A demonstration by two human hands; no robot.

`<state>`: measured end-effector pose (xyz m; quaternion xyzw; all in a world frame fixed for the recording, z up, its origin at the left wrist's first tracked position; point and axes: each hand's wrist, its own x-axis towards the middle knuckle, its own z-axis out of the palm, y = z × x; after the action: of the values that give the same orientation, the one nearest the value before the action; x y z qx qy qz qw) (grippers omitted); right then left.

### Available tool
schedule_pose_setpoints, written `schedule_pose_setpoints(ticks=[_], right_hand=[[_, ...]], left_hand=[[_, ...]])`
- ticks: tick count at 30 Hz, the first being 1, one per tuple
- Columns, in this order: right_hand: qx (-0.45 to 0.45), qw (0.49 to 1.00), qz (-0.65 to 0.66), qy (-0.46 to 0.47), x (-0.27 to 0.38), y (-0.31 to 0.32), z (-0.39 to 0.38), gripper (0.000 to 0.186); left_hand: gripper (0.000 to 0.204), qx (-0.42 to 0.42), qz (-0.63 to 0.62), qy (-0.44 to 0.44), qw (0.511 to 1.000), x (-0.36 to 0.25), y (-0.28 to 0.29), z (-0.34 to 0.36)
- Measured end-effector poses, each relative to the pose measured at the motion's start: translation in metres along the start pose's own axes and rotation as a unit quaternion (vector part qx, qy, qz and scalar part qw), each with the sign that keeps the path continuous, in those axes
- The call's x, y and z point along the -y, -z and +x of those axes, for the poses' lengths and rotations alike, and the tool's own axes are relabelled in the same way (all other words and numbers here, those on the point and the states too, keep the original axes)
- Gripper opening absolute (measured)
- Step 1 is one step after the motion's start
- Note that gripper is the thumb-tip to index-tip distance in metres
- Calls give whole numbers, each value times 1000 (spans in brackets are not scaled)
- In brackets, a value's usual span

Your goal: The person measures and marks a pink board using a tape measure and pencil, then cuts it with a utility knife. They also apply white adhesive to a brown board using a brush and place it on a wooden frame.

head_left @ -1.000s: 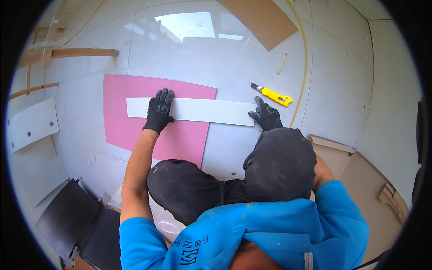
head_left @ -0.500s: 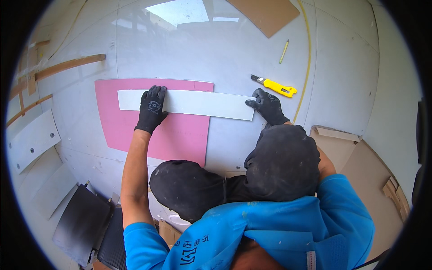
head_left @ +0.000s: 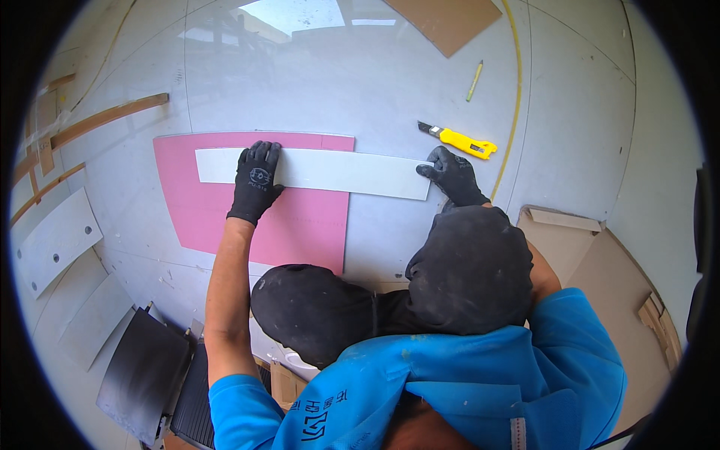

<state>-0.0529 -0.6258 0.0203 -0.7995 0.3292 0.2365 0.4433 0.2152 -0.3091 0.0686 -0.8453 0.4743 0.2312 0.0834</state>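
Note:
A long white strip of board (head_left: 352, 169) lies across a pink panel (head_left: 292, 232), and its right end reaches past the panel's edge. My left hand (head_left: 257, 178), in a black glove, grips the strip near its left end, fingers over the far edge and thumb at the near edge. At the other end, my right hand (head_left: 452, 174), also gloved in black, pinches the strip's corner between thumb and fingers. Just beyond the right hand rests a yellow utility knife (head_left: 466, 143) with its dark blade out, pointing left.
A yellow-green pencil (head_left: 475, 81) and a brown sheet (head_left: 448, 22) lie farther off on the pale floor. Wooden strips (head_left: 112, 120) are at the left, above white boards with holes (head_left: 60, 244). A black folding chair or case (head_left: 146, 375) stands lower left; an open cardboard box (head_left: 562, 225) is at right.
The white strip has shifted slightly to the right over the pink panel, with both hands moving along with it. The view has also shifted a little.

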Motion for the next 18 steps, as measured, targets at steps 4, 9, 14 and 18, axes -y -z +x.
schedule_pose_setpoints(ticks=[4,9,14,18], right_hand=[[13,1000,-16,4,-2,1,1,51],[20,1000,-19,-2,1,3,1,51],[32,999,-16,-9,3,5,1,51],[11,1000,9,10,-1,3,2,46]], left_hand=[[90,-5,-12,-2,1000,-2,0,2],[90,12,-8,0,1000,-1,3,3],[91,10,3,-4,1000,-2,1,4],[91,15,7,-5,1000,-2,1,4]])
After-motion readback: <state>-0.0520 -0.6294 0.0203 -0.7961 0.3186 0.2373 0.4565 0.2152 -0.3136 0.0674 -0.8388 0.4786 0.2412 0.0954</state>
